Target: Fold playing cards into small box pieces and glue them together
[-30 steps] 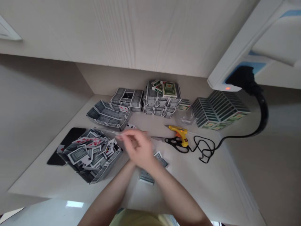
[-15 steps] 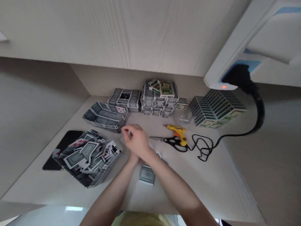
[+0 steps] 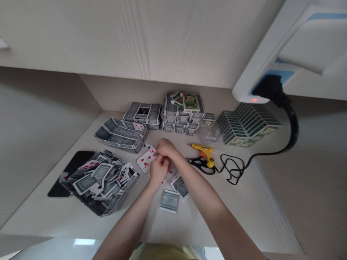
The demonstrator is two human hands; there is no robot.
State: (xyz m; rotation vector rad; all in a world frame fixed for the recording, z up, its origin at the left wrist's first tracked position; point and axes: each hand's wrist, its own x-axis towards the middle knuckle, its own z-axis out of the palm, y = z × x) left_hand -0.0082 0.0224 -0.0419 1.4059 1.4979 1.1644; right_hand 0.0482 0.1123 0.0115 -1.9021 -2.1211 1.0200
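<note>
My left hand point(image 3: 159, 168) is closed in a pinch over the middle of the table; what is between its fingers is hidden. Just beyond and touching it, my right hand point(image 3: 166, 148) has its fingers curled at the edge of a face-up hearts playing card point(image 3: 145, 161). A black-pipped card point(image 3: 148, 146) lies partly beneath that one. More red-pipped cards show in part under my hands and right forearm. Nearer to me are a folded card piece point(image 3: 170, 201) with a patterned back and another card piece point(image 3: 181, 186), close beside my right forearm.
An open box made of cards point(image 3: 119, 200) holds loose cards at left, over a black flat object point(image 3: 55, 186). Behind stand a card tray point(image 3: 121, 139) and stacked card boxes point(image 3: 183, 117). Scissors point(image 3: 202, 164), a corded yellow glue gun point(image 3: 204, 151) and card packs point(image 3: 244, 126) are at right.
My right hand has drawn back to the right and closer to me, and the hearts card now shows on the table. My left hand, mostly hidden before, is now visible beside it.
</note>
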